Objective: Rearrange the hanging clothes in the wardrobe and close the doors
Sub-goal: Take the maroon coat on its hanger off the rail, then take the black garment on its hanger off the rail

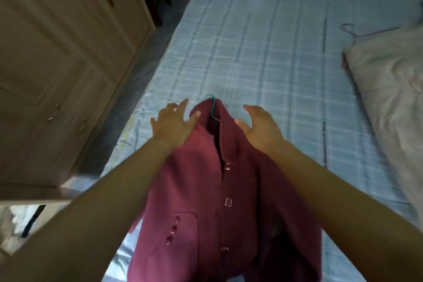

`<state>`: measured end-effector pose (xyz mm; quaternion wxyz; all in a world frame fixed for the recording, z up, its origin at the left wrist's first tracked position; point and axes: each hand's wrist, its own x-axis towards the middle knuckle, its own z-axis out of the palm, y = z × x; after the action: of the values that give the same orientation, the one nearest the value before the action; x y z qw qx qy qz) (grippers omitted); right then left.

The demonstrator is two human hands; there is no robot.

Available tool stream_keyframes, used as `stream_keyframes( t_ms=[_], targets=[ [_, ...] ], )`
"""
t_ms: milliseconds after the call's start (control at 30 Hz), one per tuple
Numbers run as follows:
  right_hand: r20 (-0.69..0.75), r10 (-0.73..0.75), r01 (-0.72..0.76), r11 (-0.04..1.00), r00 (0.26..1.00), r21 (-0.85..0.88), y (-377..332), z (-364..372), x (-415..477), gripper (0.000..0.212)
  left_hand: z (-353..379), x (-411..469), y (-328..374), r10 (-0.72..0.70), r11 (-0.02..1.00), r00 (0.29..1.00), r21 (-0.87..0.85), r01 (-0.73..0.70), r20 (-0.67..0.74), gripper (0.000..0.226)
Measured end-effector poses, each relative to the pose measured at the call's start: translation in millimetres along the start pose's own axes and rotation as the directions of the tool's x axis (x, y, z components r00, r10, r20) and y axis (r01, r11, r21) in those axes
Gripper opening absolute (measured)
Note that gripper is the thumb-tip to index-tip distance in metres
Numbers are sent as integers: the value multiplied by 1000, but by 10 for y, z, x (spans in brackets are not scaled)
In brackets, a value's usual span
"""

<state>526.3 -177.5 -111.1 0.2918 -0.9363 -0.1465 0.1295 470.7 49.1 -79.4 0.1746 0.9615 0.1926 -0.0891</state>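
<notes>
Jacket [212, 201] lies on bed [263, 41], green hanger [212, 107] inside; my hands [171, 125] [261, 128] hover apart, fingers spread, holding nothing; hanging and wardrobe [57, 52] doors remain.

Dim bluish light, soft motion blur, wide-angle bowing at edges

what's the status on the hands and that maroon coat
Left hand and right hand open, at the collar. Maroon coat flat on bed, green hanger inside. Nothing in the way.

Coat [206, 201] hem (and hanger [213, 107]) mostly unseen
</notes>
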Motion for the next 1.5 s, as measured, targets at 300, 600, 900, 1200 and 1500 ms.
stream_keyframes(
  t_ms=[300,600,900,1200,1500],
  targets=[
    [194,-43,74,986,980,-153,-340,442,-1642,82,544,-2030,-646,-64,994,998,-89,65,7,73],
    [302,-224,288,939,927,-187,-1198,1027,-2388,69,226,-2926,-1359,-177,974,982,-154,165,-72,72],
    [259,-533,570,816,806,-94,-3292,2046,-2929,60,-463,-4003,-3255,-316,936,907,-247,250,-279,63],
    [321,-801,833,550,506,59,-5471,3075,-3821,60,-1416,-5447,-4983,-515,852,714,-196,485,-475,64],
    [205,-968,965,182,143,187,-7641,3544,-4252,70,-2651,-6257,-6282,-598,709,454,-172,684,-660,67]
  ],
)
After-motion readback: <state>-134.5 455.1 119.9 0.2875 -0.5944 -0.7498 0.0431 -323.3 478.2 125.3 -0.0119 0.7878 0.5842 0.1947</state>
